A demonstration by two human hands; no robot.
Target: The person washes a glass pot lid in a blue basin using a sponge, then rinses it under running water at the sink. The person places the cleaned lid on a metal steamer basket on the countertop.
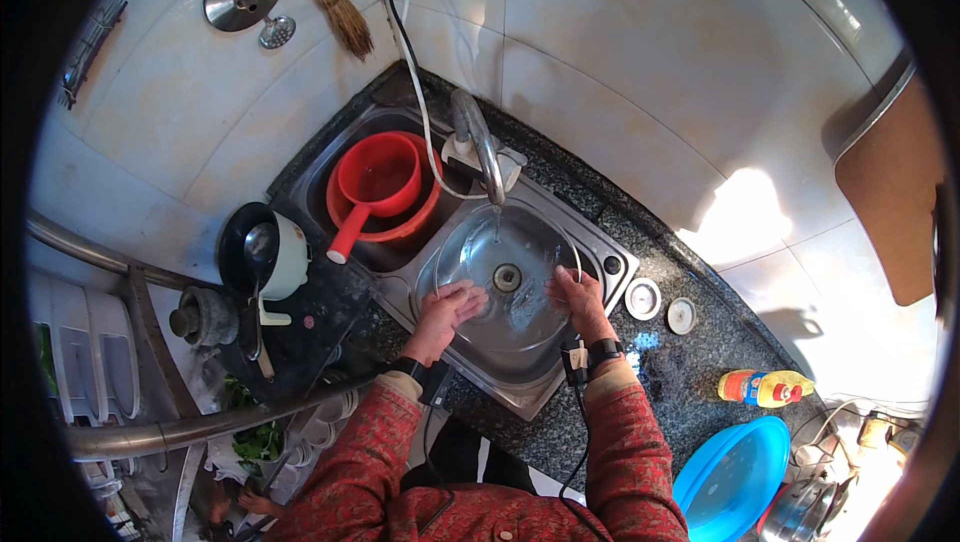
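Note:
In the right bowl of the steel sink [536, 405], my two hands hold a round, clear glass lid [474, 249] with a thin pale rim. My left hand [448, 309] is at its left edge, fingers stretched over the glass. On the opposite side my right hand [576, 293] grips the rim. A thin stream of water falls onto the glass from the curved metal faucet [480, 140]. A round metal fitting [508, 277] shows at the lid's middle; whether it is the lid's knob or the drain underneath, I cannot tell.
Left of the lid, a red dipper [381, 170] sits in a red basin [427, 215]. A pot [289, 257] with a ladle stands further left, beside a mortar [214, 317]. On the right are two round sink stoppers [643, 299], a yellow bottle [765, 388] and a blue basin [735, 482].

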